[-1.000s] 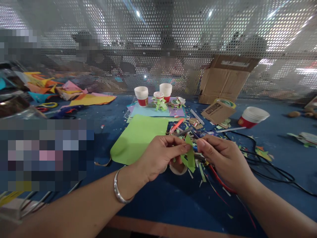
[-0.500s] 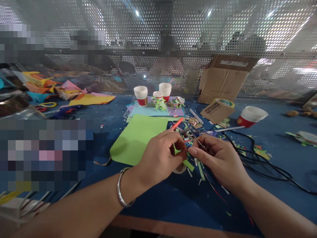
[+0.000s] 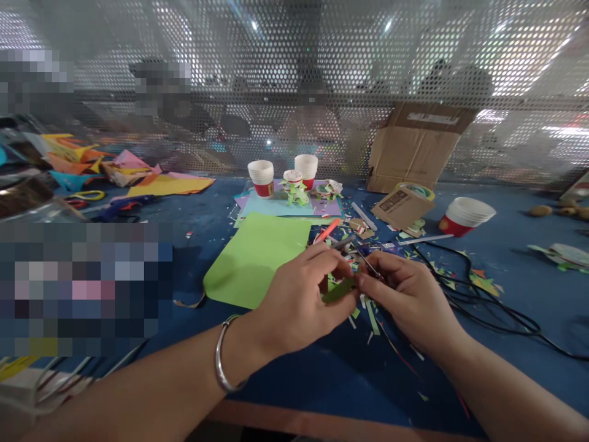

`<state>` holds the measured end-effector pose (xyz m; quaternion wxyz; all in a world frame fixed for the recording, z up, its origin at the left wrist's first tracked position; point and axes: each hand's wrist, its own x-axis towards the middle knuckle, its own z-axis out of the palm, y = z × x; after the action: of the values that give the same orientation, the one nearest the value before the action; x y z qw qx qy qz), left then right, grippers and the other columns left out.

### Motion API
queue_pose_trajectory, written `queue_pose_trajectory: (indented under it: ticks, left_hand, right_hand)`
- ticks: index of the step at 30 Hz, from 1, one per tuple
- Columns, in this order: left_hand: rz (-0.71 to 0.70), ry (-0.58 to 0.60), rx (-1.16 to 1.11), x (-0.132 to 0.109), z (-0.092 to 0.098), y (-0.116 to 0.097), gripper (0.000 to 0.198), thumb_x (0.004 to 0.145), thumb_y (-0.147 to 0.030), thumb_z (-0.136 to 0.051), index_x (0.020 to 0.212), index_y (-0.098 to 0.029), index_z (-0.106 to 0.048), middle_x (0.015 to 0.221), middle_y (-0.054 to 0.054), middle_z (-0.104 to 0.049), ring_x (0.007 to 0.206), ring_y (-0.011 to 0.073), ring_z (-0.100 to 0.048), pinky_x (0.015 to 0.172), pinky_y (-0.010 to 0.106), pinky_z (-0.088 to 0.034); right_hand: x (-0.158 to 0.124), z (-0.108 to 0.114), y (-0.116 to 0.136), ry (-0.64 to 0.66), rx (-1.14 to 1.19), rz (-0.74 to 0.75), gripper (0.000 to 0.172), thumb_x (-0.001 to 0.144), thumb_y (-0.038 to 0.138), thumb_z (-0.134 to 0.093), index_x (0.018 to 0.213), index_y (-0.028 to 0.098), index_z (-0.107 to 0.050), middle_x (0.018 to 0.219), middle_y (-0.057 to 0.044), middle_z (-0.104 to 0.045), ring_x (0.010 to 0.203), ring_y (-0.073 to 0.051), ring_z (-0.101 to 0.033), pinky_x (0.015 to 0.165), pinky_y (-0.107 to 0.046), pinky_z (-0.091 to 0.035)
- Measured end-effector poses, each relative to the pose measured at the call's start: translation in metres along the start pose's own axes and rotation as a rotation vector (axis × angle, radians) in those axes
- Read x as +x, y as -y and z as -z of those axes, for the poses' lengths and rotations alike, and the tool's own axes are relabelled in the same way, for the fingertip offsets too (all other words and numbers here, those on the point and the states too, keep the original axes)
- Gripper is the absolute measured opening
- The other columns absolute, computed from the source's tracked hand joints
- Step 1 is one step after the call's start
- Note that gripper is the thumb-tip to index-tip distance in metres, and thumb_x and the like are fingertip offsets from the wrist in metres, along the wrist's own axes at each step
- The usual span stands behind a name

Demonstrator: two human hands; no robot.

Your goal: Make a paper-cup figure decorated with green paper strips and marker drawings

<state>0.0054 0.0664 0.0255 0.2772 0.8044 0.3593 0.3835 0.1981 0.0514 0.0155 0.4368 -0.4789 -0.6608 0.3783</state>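
Note:
My left hand (image 3: 304, 294) is closed, pinching a small green paper piece (image 3: 339, 290) between thumb and fingers. My right hand (image 3: 402, 291) is closed too, its thumb tip against the same green piece, with a thin dark tool (image 3: 368, 265) running through its fingers. Both hands meet just above the blue table (image 3: 322, 374), among scattered paper scraps (image 3: 370, 313). A metal bangle (image 3: 223, 362) sits on my left wrist. A large light-green paper sheet (image 3: 257, 258) lies flat just left of and behind my hands.
Paper cups (image 3: 261, 178) and small paper crafts (image 3: 297, 187) stand at the back centre. A stack of cups (image 3: 467, 216) lies on its side at the right, near cardboard pieces (image 3: 416, 150). Black cable (image 3: 488, 301) snakes right of my hands. Coloured paper (image 3: 170, 183) piles at left. A perforated screen (image 3: 294, 80) closes the back.
The green piece, earlier hanging upright between my hands, is now folded down flat in my left pinch. Both hands have drawn closer together and sunk slightly toward the table.

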Motion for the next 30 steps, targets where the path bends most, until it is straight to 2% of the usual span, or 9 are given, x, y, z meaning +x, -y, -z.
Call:
queue_pose_trajectory:
  ticks: [2, 5, 8, 11, 14, 18, 22, 30]
  left_hand:
    - [0.146, 0.043, -0.137, 0.003, 0.002, 0.0, 0.02, 0.084, -0.029, -0.073, 0.098, -0.016, -0.072, 0.095, 0.004, -0.066, 0.068, 0.0099, -0.058, 0.059, 0.024, -0.047]
    - [0.367, 0.153, -0.31, 0.007, 0.005, 0.005, 0.023, 0.083, -0.035, -0.075, 0.094, -0.016, -0.072, 0.084, 0.002, -0.067, 0.062, 0.0089, -0.054, 0.054, 0.023, -0.042]
    - [0.487, 0.22, -0.501, 0.009, 0.005, 0.011, 0.022, 0.078, -0.034, -0.079, 0.085, -0.015, -0.068, 0.073, 0.0, -0.064, 0.061, 0.0099, -0.056, 0.057, 0.023, -0.042]
    - [0.573, 0.193, -0.649, 0.01, 0.005, 0.012, 0.023, 0.074, -0.031, -0.082, 0.08, -0.015, -0.066, 0.068, -0.001, -0.062, 0.061, 0.0099, -0.056, 0.059, 0.024, -0.042]
    - [0.606, 0.11, -0.728, 0.012, 0.007, 0.01, 0.022, 0.072, -0.029, -0.084, 0.076, -0.015, -0.067, 0.065, -0.004, -0.059, 0.056, 0.006, -0.048, 0.056, 0.021, -0.038]
    - [0.647, -0.001, -0.853, 0.015, 0.008, 0.006, 0.025, 0.076, -0.032, -0.084, 0.073, -0.014, -0.066, 0.061, -0.006, -0.054, 0.051, 0.0032, -0.038, 0.05, 0.02, -0.028]
    - [0.698, -0.061, -0.928, 0.015, 0.007, 0.003, 0.024, 0.075, -0.028, -0.085, 0.072, -0.014, -0.066, 0.062, -0.005, -0.055, 0.054, 0.0037, -0.041, 0.052, 0.02, -0.028]
    - [0.724, -0.076, -0.984, 0.01, -0.002, -0.002, 0.018, 0.075, -0.023, -0.085, 0.073, -0.015, -0.07, 0.066, -0.003, -0.06, 0.056, 0.0046, -0.045, 0.052, 0.02, -0.031]
  right_hand:
    - [0.0, 0.001, 0.0, 0.004, 0.009, -0.009, 0.021, 0.089, 0.027, -0.066, 0.071, 0.019, -0.06, 0.065, 0.004, -0.047, 0.063, -0.011, -0.04, 0.057, -0.025, -0.034]
    - [0.001, 0.003, 0.0, 0.016, -0.001, -0.011, 0.024, 0.091, 0.03, -0.065, 0.071, 0.019, -0.06, 0.065, 0.004, -0.046, 0.062, -0.011, -0.038, 0.057, -0.025, -0.032]
    - [0.002, 0.003, 0.0, 0.023, 0.013, -0.019, 0.026, 0.092, 0.034, -0.066, 0.072, 0.018, -0.061, 0.066, 0.003, -0.046, 0.063, -0.012, -0.038, 0.057, -0.026, -0.033]
    - [0.003, 0.002, 0.001, 0.032, 0.073, -0.04, 0.026, 0.09, 0.039, -0.071, 0.075, 0.019, -0.064, 0.069, 0.003, -0.05, 0.064, -0.012, -0.041, 0.058, -0.026, -0.034]
    - [0.002, 0.001, 0.0, 0.029, 0.125, -0.073, 0.031, 0.088, 0.047, -0.075, 0.078, 0.019, -0.066, 0.071, 0.002, -0.052, 0.064, -0.012, -0.041, 0.055, -0.025, -0.033]
    - [0.0, 0.001, -0.004, 0.014, 0.198, -0.102, 0.04, 0.093, 0.057, -0.066, 0.08, 0.019, -0.063, 0.062, 0.005, -0.042, 0.054, -0.009, -0.029, 0.047, -0.025, -0.022]
    - [0.0, 0.001, -0.007, 0.019, 0.22, -0.124, 0.042, 0.096, 0.058, -0.062, 0.077, 0.02, -0.057, 0.058, 0.008, -0.034, 0.05, -0.008, -0.024, 0.044, -0.025, -0.018]
    - [0.001, -0.002, -0.002, 0.043, 0.162, -0.136, 0.044, 0.094, 0.058, -0.064, 0.075, 0.019, -0.059, 0.065, 0.004, -0.038, 0.056, -0.01, -0.028, 0.045, -0.024, -0.022]
